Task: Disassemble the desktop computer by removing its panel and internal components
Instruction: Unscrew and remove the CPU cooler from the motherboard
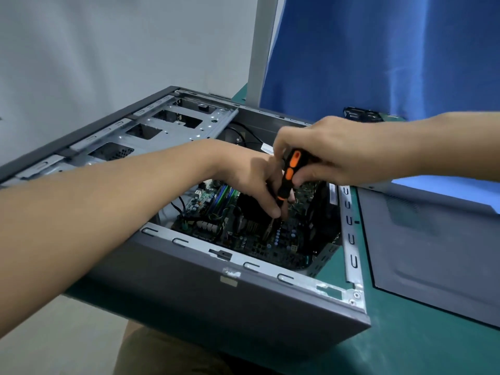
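Gripping screwdriver (288, 171) w/ R hand (341, 150) | L hand (249, 177) pinching shaft | inside case (189, 282)

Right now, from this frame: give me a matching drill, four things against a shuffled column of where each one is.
Things
1. screwdriver
2. side panel
3. motherboard
4. drive cage

Places
A. on the floor of the open case
B. on the green table, right of the case
C. gripped by the right hand, tip down inside the case
D. bare metal, at the case's far left end

Pairs: 1-C, 2-B, 3-A, 4-D
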